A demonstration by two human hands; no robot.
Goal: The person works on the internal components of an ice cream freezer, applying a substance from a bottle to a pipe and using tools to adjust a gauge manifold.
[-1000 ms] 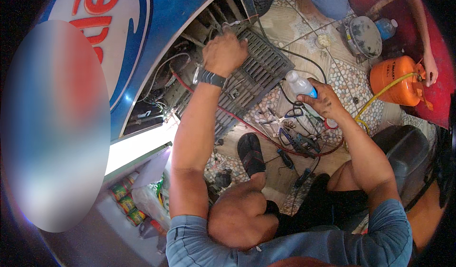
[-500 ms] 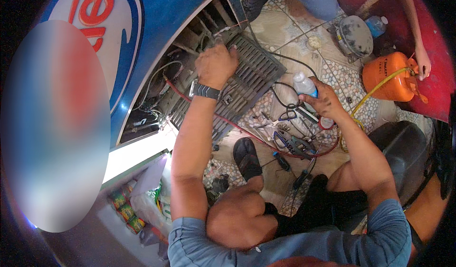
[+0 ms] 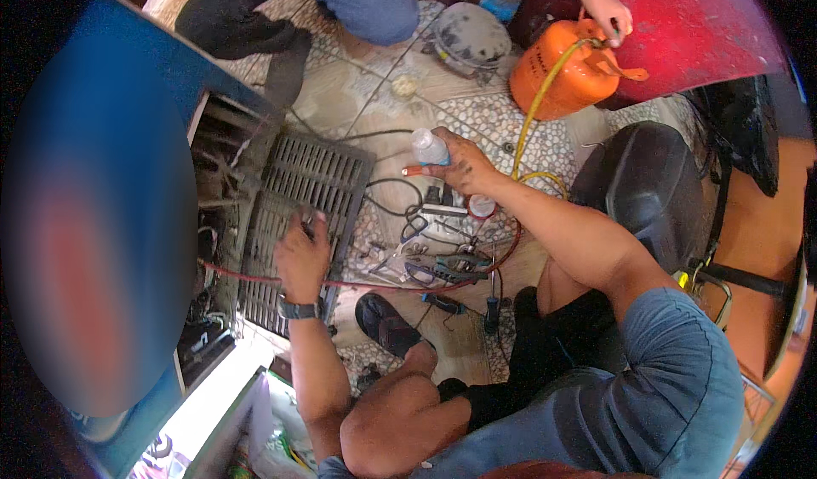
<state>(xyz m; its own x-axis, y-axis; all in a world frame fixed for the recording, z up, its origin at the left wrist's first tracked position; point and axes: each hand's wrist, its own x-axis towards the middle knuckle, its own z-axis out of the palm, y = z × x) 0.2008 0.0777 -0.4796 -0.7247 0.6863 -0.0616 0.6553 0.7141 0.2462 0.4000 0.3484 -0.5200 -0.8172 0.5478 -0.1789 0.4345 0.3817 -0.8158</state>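
My right hand is wrapped round a small clear plastic bottle with blue low on it, above the tools on the floor. My left hand, with a dark watch on its wrist, is over the slatted grey grille. Its fingers are curled around a small dark patch that I cannot make out. A thin red hose runs from the machine's open bay, under my left forearm, toward the tools. Pliers and other hand tools lie below my right hand.
At the far right, another person's hand touches the top of an orange gas cylinder with a yellow hose. A dusty round compressor and a blue-filled bottle stand beyond. A black seat is at right, the blue machine at left.
My left hand has come away from the machine's open bay to over the grille. My right hand still holds the bottle. The view has turned, shifting the scene leftward.
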